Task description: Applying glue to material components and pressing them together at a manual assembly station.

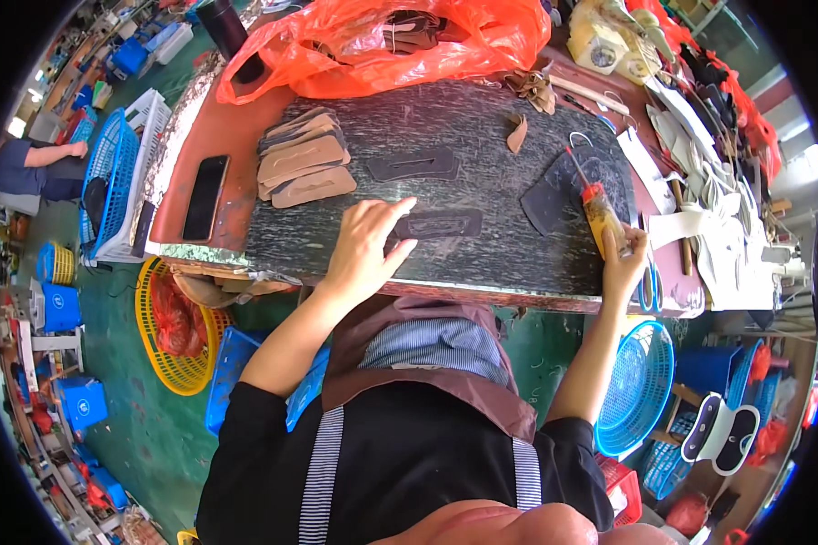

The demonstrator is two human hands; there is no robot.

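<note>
My left hand [364, 247] rests at the left end of a dark, elongated leather-like piece [445, 223] with a slot outline. Its thumb and index finger are spread around that end, and nothing is gripped. A similar dark slotted piece [418, 165] lies just beyond it. My right hand [623, 254] is closed round a yellow-handled tool [600, 216] with a red collar and a thin shaft pointing away from me; its exact kind is unclear. Beneath the shaft lies a dark, flat curved piece [547, 202]. To the left is a stack of brown and tan pieces [304, 168].
A red plastic bag [336, 45] covers the table's far side. A phone [205, 197] lies at left. Blue-handled scissors [649, 286] are beside my right hand, and pale cut pieces [723, 222] heap at right. Yellow [144, 313] and blue baskets [668, 363] stand below. A person sits far left.
</note>
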